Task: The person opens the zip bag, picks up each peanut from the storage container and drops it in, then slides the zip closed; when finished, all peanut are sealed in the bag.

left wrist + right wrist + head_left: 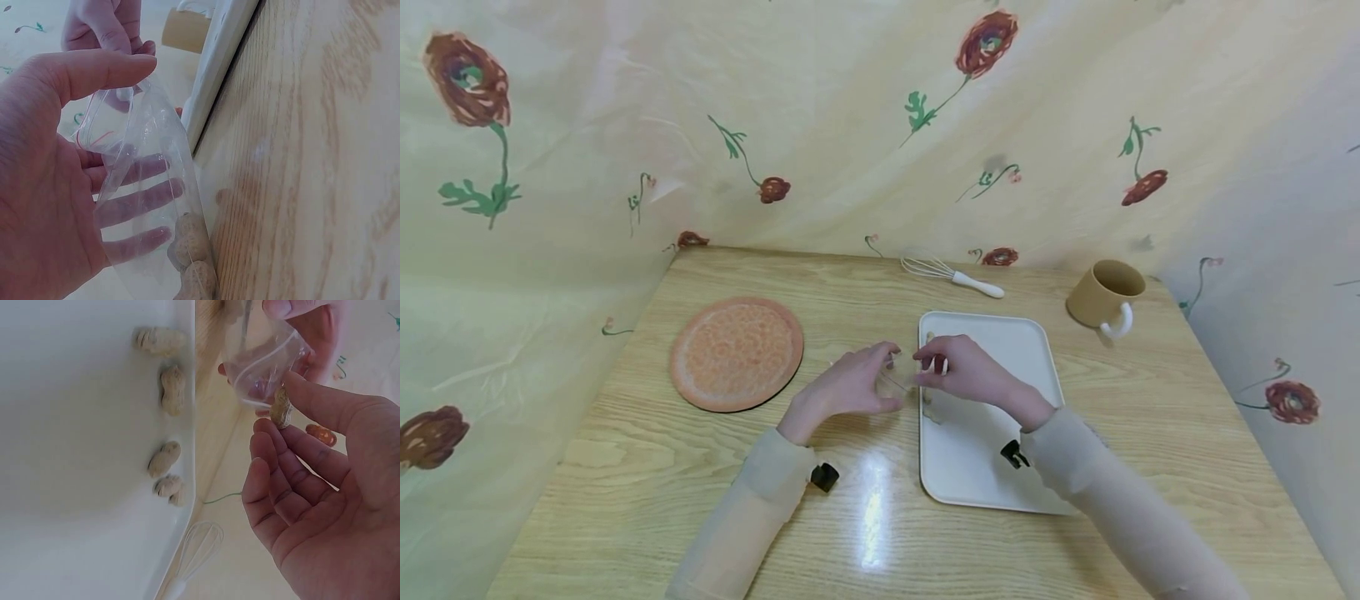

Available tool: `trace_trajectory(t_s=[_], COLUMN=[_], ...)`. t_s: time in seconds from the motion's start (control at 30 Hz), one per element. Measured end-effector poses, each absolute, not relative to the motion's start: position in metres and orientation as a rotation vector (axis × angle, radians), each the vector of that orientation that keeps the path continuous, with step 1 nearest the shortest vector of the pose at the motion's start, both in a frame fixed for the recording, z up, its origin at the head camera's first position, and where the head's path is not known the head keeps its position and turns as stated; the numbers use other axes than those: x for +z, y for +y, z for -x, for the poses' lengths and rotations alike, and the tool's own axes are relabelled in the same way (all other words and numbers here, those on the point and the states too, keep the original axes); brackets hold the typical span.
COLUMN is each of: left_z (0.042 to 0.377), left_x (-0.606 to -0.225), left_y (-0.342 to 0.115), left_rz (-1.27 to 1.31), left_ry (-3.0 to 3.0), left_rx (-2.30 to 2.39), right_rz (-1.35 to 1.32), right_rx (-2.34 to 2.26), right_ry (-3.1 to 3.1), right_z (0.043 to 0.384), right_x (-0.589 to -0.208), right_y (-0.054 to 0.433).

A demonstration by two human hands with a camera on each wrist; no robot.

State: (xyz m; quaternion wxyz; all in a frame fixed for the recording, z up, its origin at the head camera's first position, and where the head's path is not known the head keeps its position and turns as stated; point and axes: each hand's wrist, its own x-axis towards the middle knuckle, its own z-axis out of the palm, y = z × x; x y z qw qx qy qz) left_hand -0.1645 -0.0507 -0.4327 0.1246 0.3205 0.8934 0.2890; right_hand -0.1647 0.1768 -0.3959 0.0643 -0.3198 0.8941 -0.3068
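Note:
My left hand (850,383) holds a clear zip bag (181,144), its thumb near the top edge and its other fingers showing through the plastic. Peanuts (190,240) lie at the bottom of the bag in the left wrist view. Between thumb and fingertip, my right hand (973,372) pinches one peanut (281,407) close beside the bag's mouth. Several more peanuts (173,390) lie in a row along the left side of the white tray (970,467), below the right hand.
A round orange mat (737,354) lies left of the hands. Behind the tray is a whisk (962,278) with a white handle. A tan mug (1093,298) stands at the back right. Flowered cloth (850,125) hangs behind the wooden table (647,500).

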Motion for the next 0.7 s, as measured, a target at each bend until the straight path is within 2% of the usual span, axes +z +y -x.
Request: trace_trajectory(t_s=[0.7], left_z=[0.1644], left_x=[-0.4328], left_y=[-0.0509], left_rz=[-0.931], left_ry=[2.616], left_rx=[0.831], right_rz=[0.905], right_rx=[-0.943], right_ry=[2.669], right_z=[0.1606], right_x=[-0.3992], right_y=[0.1704])
